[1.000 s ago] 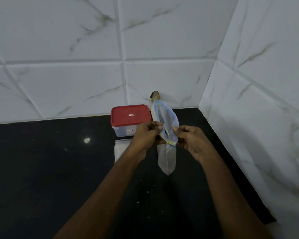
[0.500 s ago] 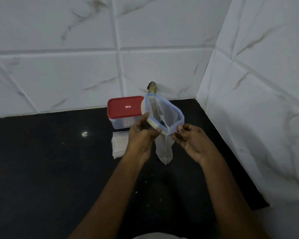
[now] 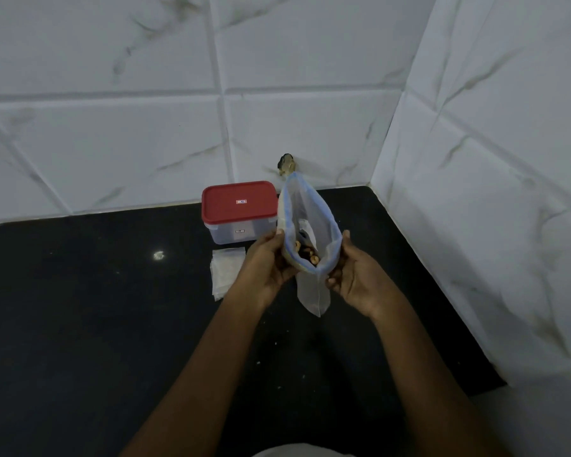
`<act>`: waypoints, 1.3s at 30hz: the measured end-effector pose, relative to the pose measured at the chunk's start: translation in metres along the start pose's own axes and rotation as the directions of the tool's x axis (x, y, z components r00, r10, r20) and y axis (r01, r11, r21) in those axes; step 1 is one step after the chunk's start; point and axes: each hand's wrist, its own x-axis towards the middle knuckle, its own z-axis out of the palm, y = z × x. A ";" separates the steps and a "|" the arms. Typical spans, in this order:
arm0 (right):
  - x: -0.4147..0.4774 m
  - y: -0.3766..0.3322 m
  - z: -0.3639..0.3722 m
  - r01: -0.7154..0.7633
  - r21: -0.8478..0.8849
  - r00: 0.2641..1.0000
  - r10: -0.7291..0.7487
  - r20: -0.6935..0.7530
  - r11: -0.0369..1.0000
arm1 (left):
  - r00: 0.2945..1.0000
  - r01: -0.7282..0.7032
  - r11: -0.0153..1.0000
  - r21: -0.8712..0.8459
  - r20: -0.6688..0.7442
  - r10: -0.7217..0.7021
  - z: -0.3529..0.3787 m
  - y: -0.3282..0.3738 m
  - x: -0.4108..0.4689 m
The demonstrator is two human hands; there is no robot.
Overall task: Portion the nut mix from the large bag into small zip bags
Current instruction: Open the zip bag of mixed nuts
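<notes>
I hold the large bag (image 3: 305, 212), clear with a blue zip rim, above the black counter (image 3: 80, 324). My left hand (image 3: 264, 265) grips its left edge and my right hand (image 3: 353, 275) grips its right edge, so the mouth is spread wide toward me. Nuts (image 3: 305, 255) show at the lower lip of the mouth. A small translucent zip bag (image 3: 312, 296) hangs below, between my hands. Its top is hidden, and I cannot tell which hand holds it.
A clear container with a red lid (image 3: 239, 202) stands against the back wall, just left of the bag. A flat stack of small zip bags (image 3: 226, 270) lies in front of it. A tiled wall (image 3: 475, 225) closes the right side. A small dark object (image 3: 285, 163) sits on the back wall.
The large bag's mouth has been pulled from nearly flat to wide open and tipped toward me. Nuts now show at its lower lip. Both hands have stayed on the bag's edges.
</notes>
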 end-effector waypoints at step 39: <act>0.061 -0.064 0.035 0.215 -0.885 0.884 -0.467 -0.003 0.413 | 0.844 -0.283 -0.007 0.959 0.252 0.474 0.016 0.045 0.062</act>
